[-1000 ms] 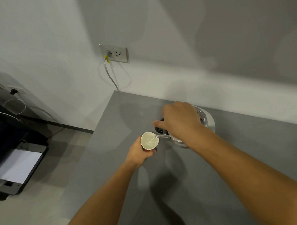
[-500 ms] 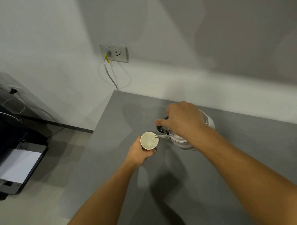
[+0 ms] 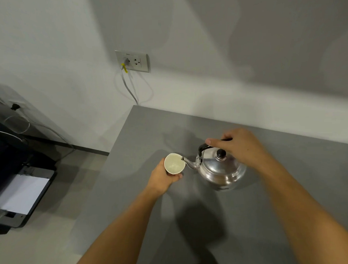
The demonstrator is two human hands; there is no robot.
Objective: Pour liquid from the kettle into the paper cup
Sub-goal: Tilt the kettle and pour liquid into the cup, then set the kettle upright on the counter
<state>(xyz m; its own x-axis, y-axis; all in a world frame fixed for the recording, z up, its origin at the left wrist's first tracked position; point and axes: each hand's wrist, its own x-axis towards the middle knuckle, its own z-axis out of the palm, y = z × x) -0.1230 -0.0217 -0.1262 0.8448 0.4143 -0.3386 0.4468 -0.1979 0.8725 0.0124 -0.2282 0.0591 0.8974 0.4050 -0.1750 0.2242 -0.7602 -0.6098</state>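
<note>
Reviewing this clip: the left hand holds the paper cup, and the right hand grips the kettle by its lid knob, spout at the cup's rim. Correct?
Not quite. The head view shows the right hand gripping the kettle by its black handle; the lid knob is untouched. The left hand holds the paper cup, spout at the rim.

Glossy metal kettle (image 3: 220, 169), matt grey table (image 3: 251, 218)

printer (image 3: 21, 188) cut off at left

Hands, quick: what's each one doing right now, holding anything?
Left hand: closed around the paper cup, holding it.
Right hand: closed on the black handle of the kettle.
</note>
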